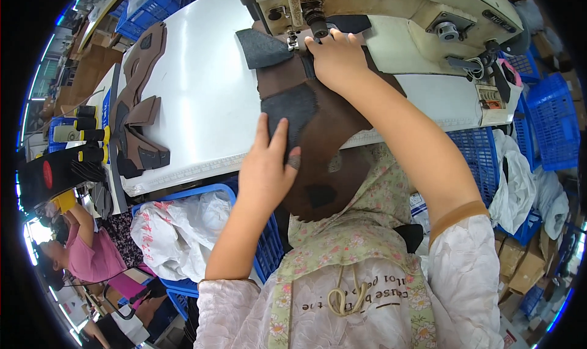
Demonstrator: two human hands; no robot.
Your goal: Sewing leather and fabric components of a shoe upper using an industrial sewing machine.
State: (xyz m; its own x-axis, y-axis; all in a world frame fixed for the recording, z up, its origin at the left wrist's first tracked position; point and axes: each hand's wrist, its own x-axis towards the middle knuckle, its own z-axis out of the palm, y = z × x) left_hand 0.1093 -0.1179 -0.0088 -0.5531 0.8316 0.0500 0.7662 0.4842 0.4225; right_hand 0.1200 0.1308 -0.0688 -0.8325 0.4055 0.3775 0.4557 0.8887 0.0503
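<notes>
A brown leather shoe upper point(330, 126) with dark grey panels lies across the front edge of the white sewing table point(202, 74), its top end under the needle of the cream sewing machine point(391, 13). My right hand point(336, 58) presses flat on the upper right beside the presser foot point(293, 41). My left hand point(266, 168) holds the lower part of the upper at the table's edge, fingers spread over a grey panel. The hanging end of the piece droops over my flowered apron point(354, 239).
A stack of cut brown and grey pieces point(137, 104) lies on the table's left side. A blue crate point(211, 196) with white plastic bags stands below the table. More blue crates point(553, 123) stand at right. Another person in pink point(85, 251) sits at far left.
</notes>
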